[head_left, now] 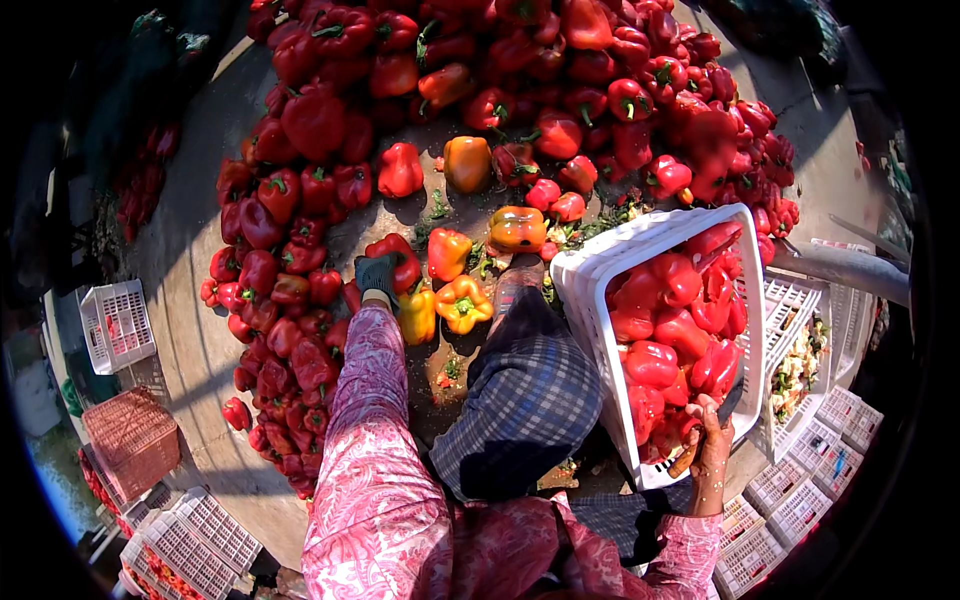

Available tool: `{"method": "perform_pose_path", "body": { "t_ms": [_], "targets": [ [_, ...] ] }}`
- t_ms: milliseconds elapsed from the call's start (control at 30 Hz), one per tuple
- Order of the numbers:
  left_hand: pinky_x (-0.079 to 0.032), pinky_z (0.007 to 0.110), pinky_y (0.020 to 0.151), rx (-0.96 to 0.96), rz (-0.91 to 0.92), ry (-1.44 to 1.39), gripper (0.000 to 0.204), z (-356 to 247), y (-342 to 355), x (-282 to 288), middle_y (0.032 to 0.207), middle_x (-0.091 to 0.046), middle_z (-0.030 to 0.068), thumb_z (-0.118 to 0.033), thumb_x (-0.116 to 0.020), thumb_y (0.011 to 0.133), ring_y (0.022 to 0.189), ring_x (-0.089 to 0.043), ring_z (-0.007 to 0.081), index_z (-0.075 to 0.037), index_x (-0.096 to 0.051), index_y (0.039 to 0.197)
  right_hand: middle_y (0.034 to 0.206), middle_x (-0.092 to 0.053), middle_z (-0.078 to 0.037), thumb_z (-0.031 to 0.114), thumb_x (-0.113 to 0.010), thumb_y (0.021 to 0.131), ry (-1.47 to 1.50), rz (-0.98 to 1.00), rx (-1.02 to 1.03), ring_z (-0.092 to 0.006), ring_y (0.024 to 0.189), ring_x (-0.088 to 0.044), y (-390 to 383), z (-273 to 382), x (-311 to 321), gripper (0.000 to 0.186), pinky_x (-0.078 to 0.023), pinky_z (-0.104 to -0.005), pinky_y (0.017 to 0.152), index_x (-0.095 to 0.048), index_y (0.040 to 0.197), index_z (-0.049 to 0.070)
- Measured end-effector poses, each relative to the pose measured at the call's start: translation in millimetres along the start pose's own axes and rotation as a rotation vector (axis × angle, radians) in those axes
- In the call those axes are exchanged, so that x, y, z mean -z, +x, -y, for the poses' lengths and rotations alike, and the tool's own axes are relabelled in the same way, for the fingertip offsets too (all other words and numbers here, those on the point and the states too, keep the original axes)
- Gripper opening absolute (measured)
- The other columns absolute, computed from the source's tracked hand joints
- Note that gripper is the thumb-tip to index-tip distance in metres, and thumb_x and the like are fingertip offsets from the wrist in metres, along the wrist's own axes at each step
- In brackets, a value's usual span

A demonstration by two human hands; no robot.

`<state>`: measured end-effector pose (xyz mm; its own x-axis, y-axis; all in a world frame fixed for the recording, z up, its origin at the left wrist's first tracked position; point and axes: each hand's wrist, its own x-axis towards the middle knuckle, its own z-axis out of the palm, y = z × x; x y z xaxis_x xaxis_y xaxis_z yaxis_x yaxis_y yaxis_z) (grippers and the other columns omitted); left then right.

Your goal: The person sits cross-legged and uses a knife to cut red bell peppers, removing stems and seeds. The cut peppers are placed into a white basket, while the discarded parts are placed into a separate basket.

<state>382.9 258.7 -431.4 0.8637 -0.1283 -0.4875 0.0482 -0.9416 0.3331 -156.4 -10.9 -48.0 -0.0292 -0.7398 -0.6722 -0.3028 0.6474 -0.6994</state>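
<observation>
Beyond my left hand [378, 276], a strip of floor [400, 219] gives me room to reach forward; the big pepper heap [275, 325] closes off its left side; my knee [530, 375] and the white crate [584, 312] block the straight way across to my right hand [711, 445].

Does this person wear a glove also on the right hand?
No, the right hand shows bare fingers and skin, while only the left hand has a dark glove.
</observation>
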Motion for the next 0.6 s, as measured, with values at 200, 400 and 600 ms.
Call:
{"method": "perform_pose_path", "body": {
  "t_ms": [200,400,600],
  "targets": [
    [-0.05,0.034,0.083,0.068,0.346,-0.97,0.053,-78.3,-78.4,42.6,0.106,-0.063,0.0072,-0.022,-0.078,0.067,0.092,-0.062,0.0198,-0.004,-0.061,0.113,0.085,-0.067,-0.01,0.023,-0.06,0.092,0.049,0.13,-0.028,-0.0092,0.047,-0.052,-20.8,-10.0,-13.4,0.038,-0.045,-0.0224,0.042,-0.051,0.12,0.0],
    [-0.05,0.035,0.086,-0.59,0.513,-1.005,0.069,-259.7,-222.6,143.1,0.106,-0.063,0.0096,-0.02,-0.084,0.061,0.094,-0.062,0.0202,-0.001,-0.052,0.119,0.077,-0.062,-0.005,0.03,-0.053,0.096,0.068,0.401,0.238,-0.0077,0.052,-0.051,-49.8,21.7,-48.7,0.042,-0.041,-0.0203,0.048,-0.052,0.118,-0.005],
    [-0.047,0.035,0.092,-1.337,0.395,-0.464,0.083,-377.9,-365.4,189.3,0.113,-0.057,0.0087,-0.022,-0.088,0.054,0.105,-0.056,0.0196,-0.003,-0.047,0.124,0.067,-0.055,0.002,0.025,-0.055,0.096,0.046,0.373,0.64,-0.0046,0.051,-0.05,-74.8,71.0,-54.2,0.026,-0.041,-0.0211,0.048,-0.058,0.109,0.003]
  ]
}}
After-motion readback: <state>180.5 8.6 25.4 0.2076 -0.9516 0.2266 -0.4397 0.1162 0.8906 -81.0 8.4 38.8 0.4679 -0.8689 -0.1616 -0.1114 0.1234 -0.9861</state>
